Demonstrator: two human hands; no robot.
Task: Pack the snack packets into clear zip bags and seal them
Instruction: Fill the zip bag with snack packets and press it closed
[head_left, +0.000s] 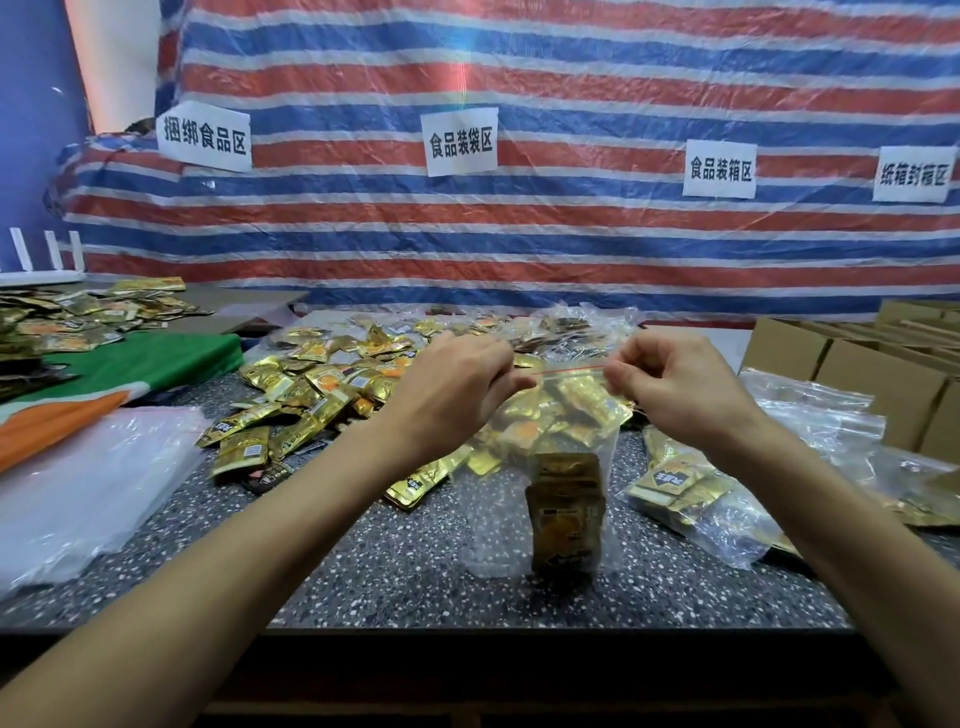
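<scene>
My left hand (457, 384) and right hand (675, 389) were both up over the table (395, 566), each pinching one top corner of a clear zip bag (493, 530), fingers curled on the red strip (566, 370) that ran taut between them. The bag hung down from that grip with its bottom resting on the table near the front edge, and gold packets (566, 514) stood in it, bunched toward its lower right. Whether the strip was pressed closed I could not tell. Behind the bag lay a loose heap (322, 389) of the same packets. A filled bag (691, 499) lay just to the right, a stack of empty bags (88, 488) on the left, boxes (841, 358) at far right, a striped tarp (519, 234) behind
</scene>
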